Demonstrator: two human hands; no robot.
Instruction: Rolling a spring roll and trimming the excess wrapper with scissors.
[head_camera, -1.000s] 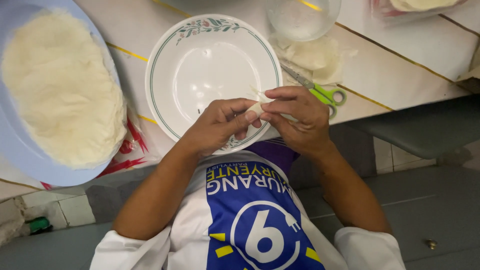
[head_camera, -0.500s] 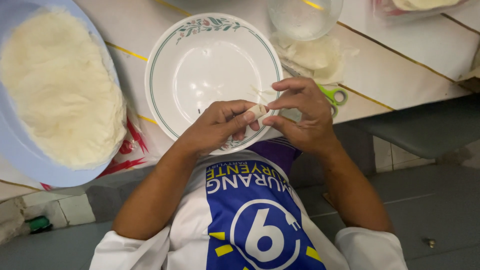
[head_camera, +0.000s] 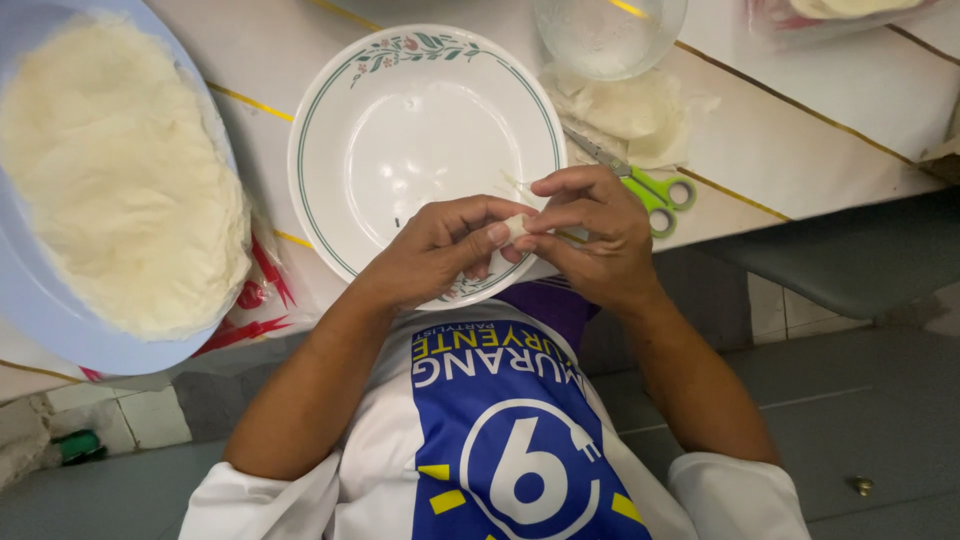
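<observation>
both hands (head_camera: 520, 240) still pinch the small dough piece (head_camera: 516, 228), now more hidden.

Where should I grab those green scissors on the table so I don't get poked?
Probably by the green loop handles of the scissors, coming from the near edge of the table. They lie flat, loops toward that edge beside the right hand, blades pointing away toward the glass bowl. Both it and the left hand pinch a small white piece.
</observation>
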